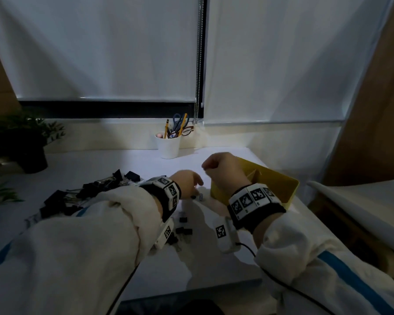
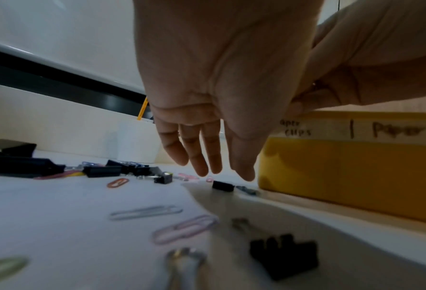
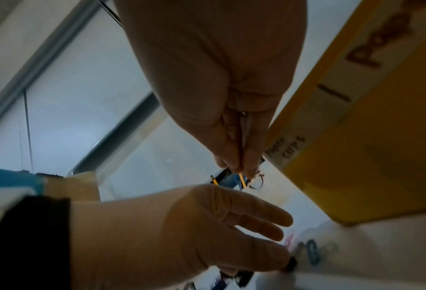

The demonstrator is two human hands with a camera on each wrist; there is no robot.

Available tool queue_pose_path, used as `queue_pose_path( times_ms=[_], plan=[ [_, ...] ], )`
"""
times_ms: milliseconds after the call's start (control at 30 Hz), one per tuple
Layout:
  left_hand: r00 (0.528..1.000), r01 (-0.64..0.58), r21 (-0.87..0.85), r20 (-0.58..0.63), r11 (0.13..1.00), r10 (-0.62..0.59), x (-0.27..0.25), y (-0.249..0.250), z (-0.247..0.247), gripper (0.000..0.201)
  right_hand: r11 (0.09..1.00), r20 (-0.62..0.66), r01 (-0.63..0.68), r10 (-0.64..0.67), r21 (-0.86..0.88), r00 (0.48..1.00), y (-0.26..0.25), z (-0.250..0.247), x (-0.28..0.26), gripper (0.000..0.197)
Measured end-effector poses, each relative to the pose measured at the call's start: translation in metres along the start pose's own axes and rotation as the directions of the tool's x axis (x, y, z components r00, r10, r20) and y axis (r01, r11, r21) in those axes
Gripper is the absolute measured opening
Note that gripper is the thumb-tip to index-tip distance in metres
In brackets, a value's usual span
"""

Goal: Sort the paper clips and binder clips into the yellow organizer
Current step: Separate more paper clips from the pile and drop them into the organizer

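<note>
while right hand [image 1: 223, 169] hovers pinched over yellow organizer [image 1: 280, 189], left hand [image 1: 187, 183] spread low

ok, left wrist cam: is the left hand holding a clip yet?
No. The left hand has straight fingers hanging above the small black binder clip, with nothing between them.

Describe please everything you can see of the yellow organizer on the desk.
The yellow organizer is a rectangular open-topped box, apparently plastic, with inner dividers that form compartments. It stands upright on the white desk, at the right side, near the edge. A pale tape strip runs along its front wall below the rim, handwritten "clips" and "Paper", with a drawn line between the labels. The right hand hovers closed above its left end; whether it touches the rim is unclear. Its contents are hidden.
</note>
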State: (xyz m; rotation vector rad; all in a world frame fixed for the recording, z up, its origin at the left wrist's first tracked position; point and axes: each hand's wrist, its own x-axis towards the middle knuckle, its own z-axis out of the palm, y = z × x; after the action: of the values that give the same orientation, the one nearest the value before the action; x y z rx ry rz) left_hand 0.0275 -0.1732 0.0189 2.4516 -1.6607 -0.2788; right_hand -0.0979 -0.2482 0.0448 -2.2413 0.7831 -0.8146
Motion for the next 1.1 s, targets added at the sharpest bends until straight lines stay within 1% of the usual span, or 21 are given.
queue_pose_path(
  times_ms=[33,67,133,167,233,267,333,400,467,567,633,767,833,900,967,1033,1100],
  plan=[
    [1.0,-0.014,0.027,0.019,1.0,0.014,-0.002,-0.002,0.002,0.041,0.999,0.065,-0.015,0.018,-0.053,0.998,0.001,0.007,-0.001,0.02],
    [0.999,-0.023,0.063,0.034,0.998,0.021,-0.003,-0.002,0.004,0.04,0.989,0.153,-0.029,0.051,-0.146,0.987,0.002,0.013,-0.002,0.02],
    [0.998,-0.018,0.114,0.064,0.993,0.01,-0.003,-0.004,0.006,0.034,0.938,0.322,0.009,0.11,-0.346,0.94,0.005,0.026,-0.005,0.022],
    [0.998,-0.005,0.124,0.069,0.992,-0.003,-0.003,-0.004,0.007,0.031,0.912,0.385,0.038,0.134,-0.409,0.913,0.007,0.031,-0.008,0.022],
    [0.998,0.023,0.15,0.051,0.988,-0.031,-0.003,-0.008,0.009,0.027,0.877,0.483,0.095,0.167,-0.472,0.859,0.008,0.036,-0.015,0.026],
    [0.999,0.03,0.166,0.037,0.986,-0.036,-0.004,-0.011,0.011,0.025,0.87,0.513,0.112,0.175,-0.48,0.84,0.009,0.038,-0.016,0.028],
    [0.999,0.046,0.171,0.006,0.984,-0.048,-0.007,-0.019,0.01,0.022,0.857,0.522,0.117,0.192,-0.502,0.831,0.013,0.04,-0.017,0.03],
    [0.997,0.076,0.126,-0.014,0.989,-0.075,-0.012,-0.03,0.007,0.017,0.836,0.492,0.12,0.193,-0.535,0.849,0.014,0.041,-0.016,0.028],
    [0.996,0.092,0.077,-0.019,0.993,-0.091,-0.017,-0.043,0.004,0.013,0.836,0.464,0.12,0.173,-0.536,0.869,0.012,0.044,-0.016,0.026],
    [0.992,0.125,0.045,-0.011,0.991,-0.125,-0.027,-0.059,-0.001,0.012,0.832,0.453,0.134,0.152,-0.539,0.879,0.013,0.049,-0.013,0.02],
    [0.985,0.17,0.028,-0.008,0.985,-0.17,-0.034,-0.069,-0.006,0.013,0.84,0.442,0.103,0.173,-0.533,0.88,0.014,0.049,-0.012,0.017],
    [0.959,0.278,0.115,0.026,0.954,-0.283,-0.047,-0.085,-0.017,0.015,0.892,0.446,0.048,0.177,-0.449,0.877,0.014,0.045,-0.014,0.019],
    [0.948,0.305,0.169,0.038,0.937,-0.316,-0.051,-0.091,-0.018,0.019,0.903,0.43,-0.004,0.209,-0.431,0.878,0.015,0.047,-0.014,0.022],
    [0.952,0.299,0.166,0.021,0.94,-0.306,-0.053,-0.094,-0.019,0.021,0.895,0.445,-0.023,0.244,-0.446,0.862,0.013,0.049,-0.015,0.026],
    [0.967,0.254,0.046,0.015,0.966,-0.255,-0.053,-0.093,-0.021,0.021,0.881,0.459,-0.019,0.265,-0.473,0.848,0.012,0.051,-0.017,0.03],
    [0.979,0.197,-0.055,0.068,0.979,-0.193,-0.056,-0.089,-0.022,0.028,0.88,0.446,-0.031,0.27,-0.473,0.853,0.009,0.052,-0.02,0.032],
    [0.976,0.179,-0.02,0.133,0.984,-0.175,-0.059,-0.085,-0.021,0.034,0.886,0.44,-0.05,0.278,-0.461,0.854,0.006,0.054,-0.022,0.033]
  ],
)
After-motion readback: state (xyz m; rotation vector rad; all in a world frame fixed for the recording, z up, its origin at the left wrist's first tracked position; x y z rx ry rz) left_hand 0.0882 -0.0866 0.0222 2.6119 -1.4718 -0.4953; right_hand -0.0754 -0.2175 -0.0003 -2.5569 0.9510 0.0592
